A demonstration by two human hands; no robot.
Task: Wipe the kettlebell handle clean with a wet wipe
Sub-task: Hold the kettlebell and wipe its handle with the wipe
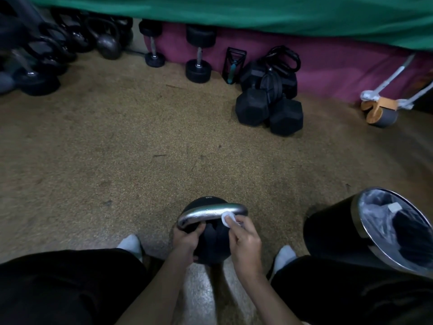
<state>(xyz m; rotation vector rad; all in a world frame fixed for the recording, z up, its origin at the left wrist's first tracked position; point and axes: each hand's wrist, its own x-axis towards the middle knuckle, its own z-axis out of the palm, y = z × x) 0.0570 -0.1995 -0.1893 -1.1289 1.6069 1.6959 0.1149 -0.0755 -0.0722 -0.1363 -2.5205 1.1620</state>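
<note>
A black kettlebell (pixel 212 240) with a shiny silver handle (pixel 208 213) sits on the brown floor between my feet. My left hand (pixel 187 238) grips the left end of the handle and the side of the ball. My right hand (pixel 246 240) pinches a small white wet wipe (pixel 227 219) and presses it against the right part of the handle. The handle's surface looks wet and glossy.
A black bin (pixel 332 233) lined with a clear bag stands close at my right. Hex dumbbells (pixel 269 109) lie ahead to the right by the pink wall pad. Upright dumbbells (pixel 199 55) and several kettlebells (pixel 70 41) line the far wall. An ab roller (pixel 380 111) is far right.
</note>
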